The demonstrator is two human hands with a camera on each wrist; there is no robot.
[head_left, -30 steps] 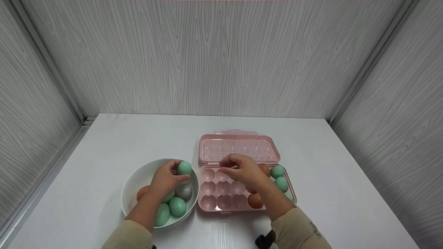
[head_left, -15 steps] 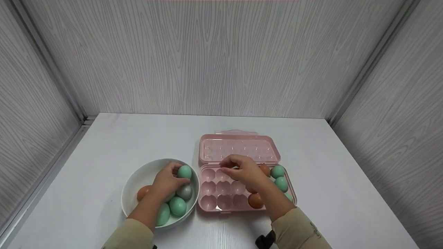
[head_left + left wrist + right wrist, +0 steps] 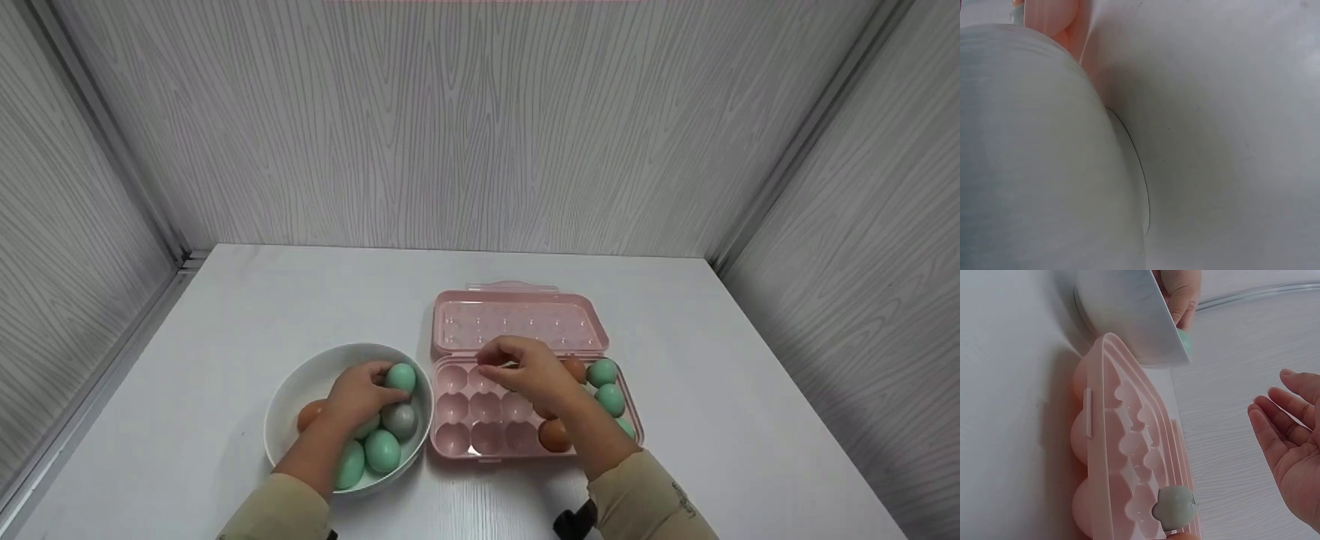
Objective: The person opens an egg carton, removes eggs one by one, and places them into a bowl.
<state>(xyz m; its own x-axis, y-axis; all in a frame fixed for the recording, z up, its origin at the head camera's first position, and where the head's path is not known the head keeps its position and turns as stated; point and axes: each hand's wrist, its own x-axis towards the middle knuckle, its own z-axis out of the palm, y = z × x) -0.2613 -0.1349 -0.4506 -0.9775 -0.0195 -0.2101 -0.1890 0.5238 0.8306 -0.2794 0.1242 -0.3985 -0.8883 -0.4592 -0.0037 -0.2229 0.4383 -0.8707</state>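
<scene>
My left hand (image 3: 361, 396) is inside the white bowl (image 3: 283, 401), its fingers and thumb on either side of a green egg (image 3: 401, 377) near the bowl's right rim. Beside that egg lies a grey egg (image 3: 399, 420), with another green egg (image 3: 382, 451) closer to me. Over the pink egg carton (image 3: 486, 406), my right hand (image 3: 529, 369) hovers with loosely bent fingers and nothing in them. The right wrist view shows this right hand (image 3: 1292, 439) above the carton, and a pale green egg (image 3: 1176, 508) seated in one cup.
The carton's lid (image 3: 519, 319) lies open at the back. Orange-brown eggs (image 3: 554, 435) and green eggs (image 3: 610, 400) fill cups on the right side; cups on the left are bare. An orange egg (image 3: 310, 414) sits at the bowl's left. The bowl stands against the carton's left side.
My left hand has sunk a little toward the bowl along with the green egg. The green egg nearest me has shifted slightly left. My right hand stays in place.
</scene>
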